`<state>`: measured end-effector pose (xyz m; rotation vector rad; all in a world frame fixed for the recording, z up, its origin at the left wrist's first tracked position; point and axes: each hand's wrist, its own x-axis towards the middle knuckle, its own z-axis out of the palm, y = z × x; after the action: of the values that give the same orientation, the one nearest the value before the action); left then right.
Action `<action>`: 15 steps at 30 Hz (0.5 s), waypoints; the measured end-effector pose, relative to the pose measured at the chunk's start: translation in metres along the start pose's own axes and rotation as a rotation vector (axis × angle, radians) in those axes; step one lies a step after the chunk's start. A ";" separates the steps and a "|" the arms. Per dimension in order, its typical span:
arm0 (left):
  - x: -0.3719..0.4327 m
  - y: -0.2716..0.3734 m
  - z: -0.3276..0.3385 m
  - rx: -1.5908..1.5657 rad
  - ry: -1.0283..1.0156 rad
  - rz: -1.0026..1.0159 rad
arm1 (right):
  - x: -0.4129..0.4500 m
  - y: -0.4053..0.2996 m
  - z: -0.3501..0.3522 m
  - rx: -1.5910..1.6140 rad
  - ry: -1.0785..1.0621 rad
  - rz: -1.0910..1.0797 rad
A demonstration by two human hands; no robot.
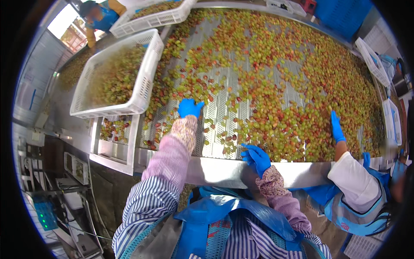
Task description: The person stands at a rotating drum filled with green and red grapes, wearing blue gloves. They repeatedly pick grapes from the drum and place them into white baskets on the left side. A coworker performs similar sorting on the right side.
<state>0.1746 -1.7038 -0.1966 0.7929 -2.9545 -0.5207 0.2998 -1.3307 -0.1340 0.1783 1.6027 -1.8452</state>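
Observation:
A wide perforated metal sorting conveyor (212, 142) spreads before me, covered with small round red and green fruits (278, 116). My left hand (189, 108), in a blue glove, reaches over the conveyor among scattered fruits. Its thumb points right, while the other fingers are hidden from above, so a held fruit cannot be ruled out. Nearer to me, my right hand (258, 158), also gloved in blue, hovers at the conveyor's metal rim (213, 170). Its fingers are loosely bent and apart, with nothing visible in them. Fruits lie just past its fingertips.
A white plastic crate (147, 81) of fruit rests left of my left hand, over a metal frame (131, 145). Another crate (155, 19) stands behind it. At right, a co-worker's gloved hand (337, 128) reaches over the fruit. Another person (105, 16) is at far left.

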 end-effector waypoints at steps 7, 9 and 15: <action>-0.027 0.040 -0.002 -0.286 0.197 0.080 | -0.024 0.017 -0.022 0.096 0.008 -0.070; -0.071 0.067 -0.021 -0.634 -0.127 -0.013 | -0.026 -0.003 -0.014 0.064 0.034 -0.099; -0.230 0.144 -0.049 -1.045 -0.587 0.091 | -0.013 -0.047 0.029 -0.009 0.001 -0.264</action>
<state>0.3110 -1.4883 -0.0916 0.3870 -2.4397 -2.2937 0.2925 -1.3517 -0.0815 -0.0388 1.7014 -2.0336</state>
